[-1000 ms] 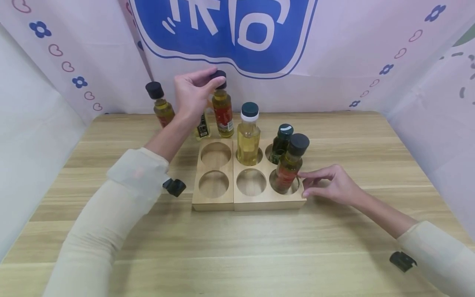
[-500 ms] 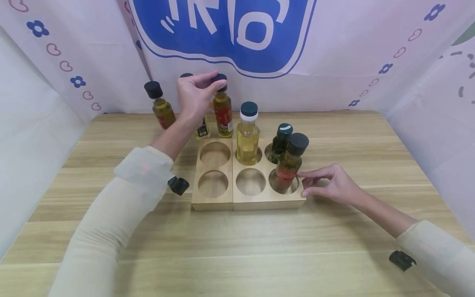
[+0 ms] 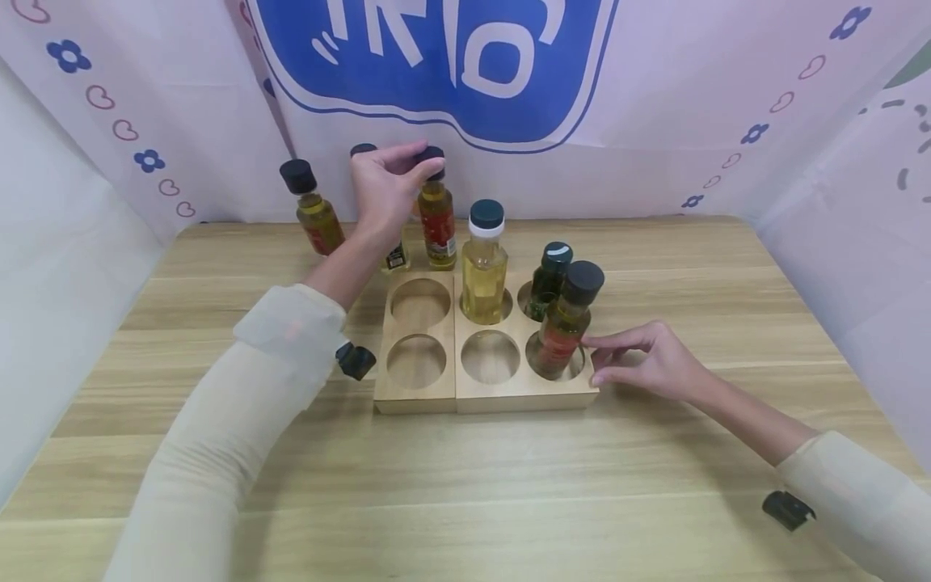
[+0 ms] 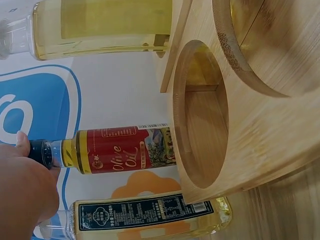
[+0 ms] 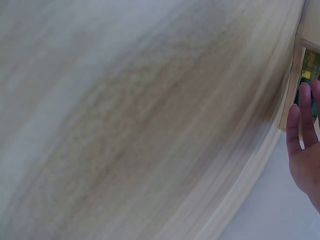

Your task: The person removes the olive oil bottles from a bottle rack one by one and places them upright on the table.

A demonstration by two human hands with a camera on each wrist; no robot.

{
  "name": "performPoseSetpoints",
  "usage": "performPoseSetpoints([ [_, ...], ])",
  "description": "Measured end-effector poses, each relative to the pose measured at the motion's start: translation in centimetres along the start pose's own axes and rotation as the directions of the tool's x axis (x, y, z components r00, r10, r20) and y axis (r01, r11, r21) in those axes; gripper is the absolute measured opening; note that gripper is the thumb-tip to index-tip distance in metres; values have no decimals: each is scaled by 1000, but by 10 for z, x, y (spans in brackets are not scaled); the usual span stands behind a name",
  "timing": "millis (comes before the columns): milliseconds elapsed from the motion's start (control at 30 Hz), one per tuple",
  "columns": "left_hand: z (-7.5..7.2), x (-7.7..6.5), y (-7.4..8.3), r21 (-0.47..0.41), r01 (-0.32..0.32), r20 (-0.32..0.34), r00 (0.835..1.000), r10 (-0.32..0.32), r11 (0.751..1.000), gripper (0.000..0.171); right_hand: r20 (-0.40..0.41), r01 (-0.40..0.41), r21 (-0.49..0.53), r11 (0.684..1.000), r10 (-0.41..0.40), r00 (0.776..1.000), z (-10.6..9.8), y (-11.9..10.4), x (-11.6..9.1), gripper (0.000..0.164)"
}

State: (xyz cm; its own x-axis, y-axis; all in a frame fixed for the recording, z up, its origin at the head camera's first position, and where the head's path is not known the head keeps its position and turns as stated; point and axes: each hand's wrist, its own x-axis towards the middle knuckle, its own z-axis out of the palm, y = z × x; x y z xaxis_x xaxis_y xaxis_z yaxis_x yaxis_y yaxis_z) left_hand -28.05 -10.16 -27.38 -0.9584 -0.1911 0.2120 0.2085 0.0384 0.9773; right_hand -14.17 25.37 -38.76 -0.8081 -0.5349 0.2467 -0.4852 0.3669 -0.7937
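Wooden table [image 3: 480, 501], printed backdrop [image 3: 669, 97], left fingers [image 3: 420, 170] pinching bottle [image 3: 438, 225], right fingers [image 3: 620, 338] apart, touching rack [image 3: 509, 390]

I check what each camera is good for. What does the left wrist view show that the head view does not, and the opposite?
Only the left wrist view: readable words "Olive Oil" on the held bottle.

Only the head view: the right hand, at the right end of the rack with all six holes; the small dark green bottle; and the leftmost bottle.

Both: the left hand on the held bottle's black cap, part of the rack, the pale-oil bottle and the dark-labelled bottle.
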Motion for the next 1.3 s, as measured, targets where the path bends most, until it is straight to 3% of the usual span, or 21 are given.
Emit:
performPoseSetpoints([
  [633,4,0,-2,159,46,-35,999,-41,986,46,-4,18,10,1000,-18,1000,0,0,0,43],
  [1300,4,-1,-6,196,-5,0,1000,5,980,44,0,6,14,1000,-6,1000,1,-2,0,43],
])
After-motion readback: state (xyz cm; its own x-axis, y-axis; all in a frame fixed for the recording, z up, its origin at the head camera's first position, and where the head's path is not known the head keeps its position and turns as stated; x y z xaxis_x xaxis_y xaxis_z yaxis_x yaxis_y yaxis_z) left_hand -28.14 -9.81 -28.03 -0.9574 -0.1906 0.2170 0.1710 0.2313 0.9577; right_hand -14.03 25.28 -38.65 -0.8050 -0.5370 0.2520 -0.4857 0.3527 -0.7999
